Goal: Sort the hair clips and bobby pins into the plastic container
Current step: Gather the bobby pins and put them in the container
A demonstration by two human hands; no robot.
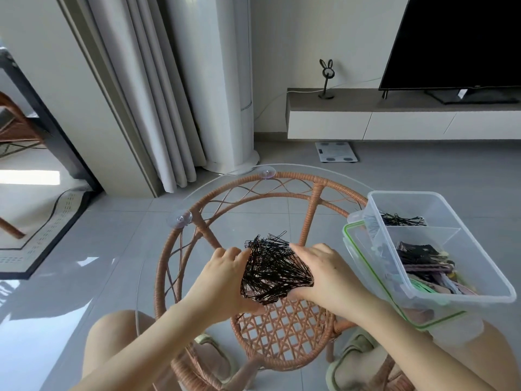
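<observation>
Bobby pins (275,268) sit in a big black bunch between the left hand (222,277) and the right hand (324,273), above the glass table (293,176). Each grip is curled tight on the bunch. The plastic container (375,204) stands at the right on a green-edged lid (366,263). 2 parts show: the back one holds a few loose pins (401,220), the front one holds hair clips (423,263). The clips low down are blurry.

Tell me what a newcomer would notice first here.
A thick black bundle of bobby pins is dead centre, gripped between the left hand and right hand above a rattan table. At the right stands a clear plastic container, with hair clips in its near compartment and a few loose pins in the far one.
</observation>
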